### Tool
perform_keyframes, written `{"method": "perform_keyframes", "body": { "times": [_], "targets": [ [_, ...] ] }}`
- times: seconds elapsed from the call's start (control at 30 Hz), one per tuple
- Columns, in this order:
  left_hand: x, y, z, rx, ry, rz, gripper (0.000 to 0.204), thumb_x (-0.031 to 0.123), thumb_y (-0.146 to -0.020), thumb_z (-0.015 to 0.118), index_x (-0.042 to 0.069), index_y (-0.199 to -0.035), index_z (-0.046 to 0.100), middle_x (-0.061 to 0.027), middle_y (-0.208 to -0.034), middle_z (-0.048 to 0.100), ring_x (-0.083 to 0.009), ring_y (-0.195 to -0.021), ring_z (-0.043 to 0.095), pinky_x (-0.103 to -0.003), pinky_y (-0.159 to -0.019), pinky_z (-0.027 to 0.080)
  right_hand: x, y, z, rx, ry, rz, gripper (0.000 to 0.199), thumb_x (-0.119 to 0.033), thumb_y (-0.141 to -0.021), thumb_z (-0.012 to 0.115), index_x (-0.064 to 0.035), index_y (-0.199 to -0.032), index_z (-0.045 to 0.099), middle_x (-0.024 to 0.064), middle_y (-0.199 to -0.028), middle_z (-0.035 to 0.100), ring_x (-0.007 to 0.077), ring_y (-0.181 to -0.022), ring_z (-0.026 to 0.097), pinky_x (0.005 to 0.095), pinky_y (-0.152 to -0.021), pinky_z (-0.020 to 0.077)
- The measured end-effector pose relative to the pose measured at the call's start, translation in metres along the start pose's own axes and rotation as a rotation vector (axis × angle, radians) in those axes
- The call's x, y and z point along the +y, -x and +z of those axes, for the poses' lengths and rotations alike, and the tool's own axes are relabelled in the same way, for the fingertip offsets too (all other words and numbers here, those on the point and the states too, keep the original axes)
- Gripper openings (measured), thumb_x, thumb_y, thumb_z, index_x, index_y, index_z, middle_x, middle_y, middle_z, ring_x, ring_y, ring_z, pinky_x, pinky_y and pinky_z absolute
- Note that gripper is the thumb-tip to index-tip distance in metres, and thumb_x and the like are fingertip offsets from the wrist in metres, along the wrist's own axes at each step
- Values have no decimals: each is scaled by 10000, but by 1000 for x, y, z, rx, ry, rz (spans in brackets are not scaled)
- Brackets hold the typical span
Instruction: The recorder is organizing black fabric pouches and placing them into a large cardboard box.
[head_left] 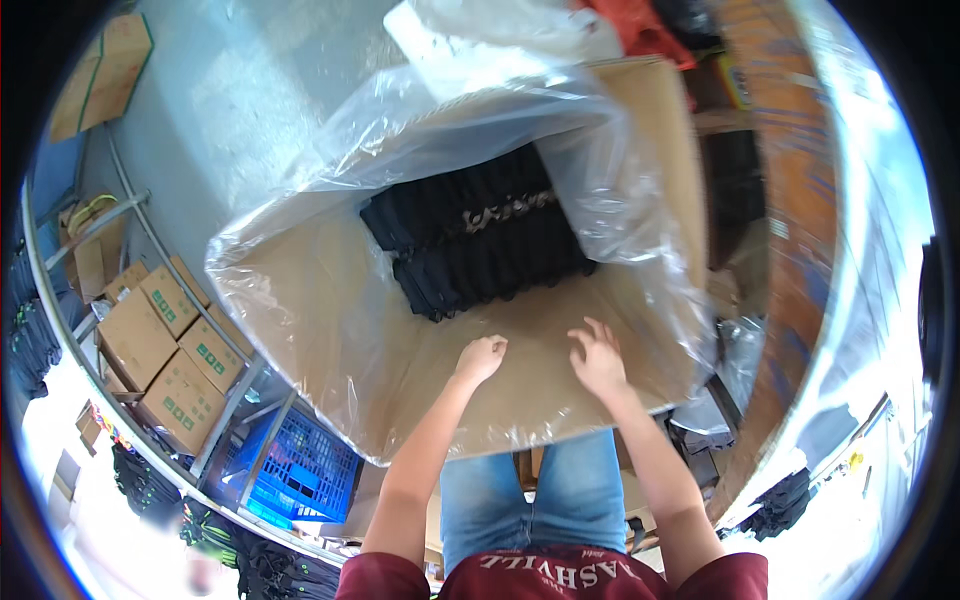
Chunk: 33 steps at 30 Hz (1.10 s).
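Note:
A large open cardboard box stands in front of me, lined with a clear plastic bag folded out over its rim. At its bottom lie black, fabric-looking items, packed tightly in two rows with small shiny bits along the middle; their exact kind I cannot make out. My left hand is over the near part of the box, its fingers curled together and no object showing in them. To its right, my right hand has its fingers apart and holds nothing. Both hands are nearer to me than the black items.
Several closed cardboard boxes are stacked at the left behind a metal rail. Below them sits a blue plastic crate. A worn wooden board runs along the right. White plastic and a red bag lie beyond the box.

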<state>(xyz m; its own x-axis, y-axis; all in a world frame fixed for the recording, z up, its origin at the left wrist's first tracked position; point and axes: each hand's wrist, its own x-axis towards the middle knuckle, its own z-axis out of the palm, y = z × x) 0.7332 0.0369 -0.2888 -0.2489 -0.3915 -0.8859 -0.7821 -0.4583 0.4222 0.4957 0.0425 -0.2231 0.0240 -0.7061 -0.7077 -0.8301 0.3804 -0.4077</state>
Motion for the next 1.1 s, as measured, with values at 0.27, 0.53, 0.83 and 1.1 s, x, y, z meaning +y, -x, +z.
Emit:
{"method": "perform_keyframes", "body": {
  "times": [0.27,0.53,0.83,1.1],
  "targets": [
    [8,123,16,389,339,-76,206,118,-853,486,60,-956,655,-113,-819,669,-164,-769,617,-292,-691,481,20,146,-92,276,-104,-199,262,-72,-733,575,-78,-994,593,148,-1104,543,314,-1073,498,409,-896,405],
    [56,165,33,209,-5,-60,268,231,-857,509,56,-1001,652,-133,-945,661,-250,-870,623,-321,-780,471,114,224,-112,199,-508,39,152,-76,-807,531,-47,-917,631,136,-804,642,266,-744,633,350,-691,496],
    [17,202,-21,-20,320,-283,205,209,-887,478,98,-963,632,-19,-812,625,-112,-701,571,-245,-585,430,206,247,-16,196,-959,563,217,-121,-807,503,0,-912,650,77,-701,628,147,-640,604,269,-600,494],
    [76,157,-98,-12,-96,37,200,166,-899,475,76,-981,633,-42,-792,650,-97,-621,568,-238,-548,430,143,322,24,685,-1359,597,226,-80,-832,465,-23,-980,625,81,-758,634,142,-663,598,260,-619,496]
  ]
}}
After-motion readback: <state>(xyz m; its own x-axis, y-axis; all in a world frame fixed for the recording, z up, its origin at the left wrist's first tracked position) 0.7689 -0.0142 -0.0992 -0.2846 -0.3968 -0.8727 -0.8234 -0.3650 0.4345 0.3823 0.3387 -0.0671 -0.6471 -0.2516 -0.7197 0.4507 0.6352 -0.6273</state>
